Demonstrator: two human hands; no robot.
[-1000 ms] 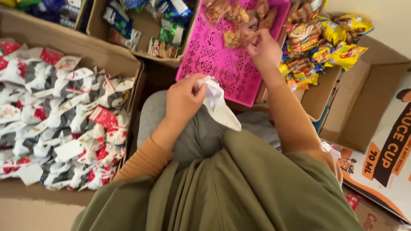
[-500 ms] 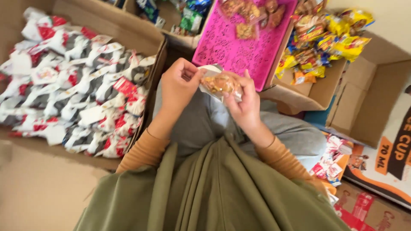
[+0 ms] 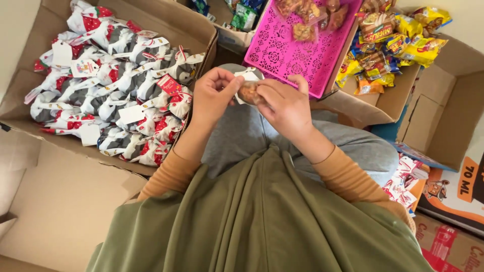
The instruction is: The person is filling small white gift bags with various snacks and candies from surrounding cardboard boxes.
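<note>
**Caller one:** While both hands meet over the grey lap (image 3: 242, 136), the left hand (image 3: 214, 98) has its thumb and fingertips pinching the mouth of a small white bag (image 3: 245, 76), and that bag sits just below the near edge of the pink tray (image 3: 287, 55).

**Caller two:** And the right hand (image 3: 285, 106) is curled round a snack packet (image 3: 248, 93) with brown pieces inside, fingers closed on it, packet touching the bag's opening. How far in it sits, hard to tell, since the fingers cover most of it.

**Caller one:** Look up at the far end of the pink tray: more clear packets of brown snacks (image 3: 307, 15) lying on it (a loose little heap, not stacked).

**Caller two:** Right of the tray, a cardboard box (image 3: 383, 103) heaped with yellow and orange snack packs (image 3: 390, 43). Left of the tray, well apart from it, a big cardboard carton (image 3: 166, 22) packed with tied white-and-red bags (image 3: 116, 85), tags on several.

**Caller one:** Beyond the tray's upper left corner, another box with green and blue packets (image 3: 242, 15).

**Caller two:** And orange sleeves (image 3: 348, 176) on both arms, olive cloth (image 3: 257, 221) draped across the bottom, below the tray and the lap.
</note>
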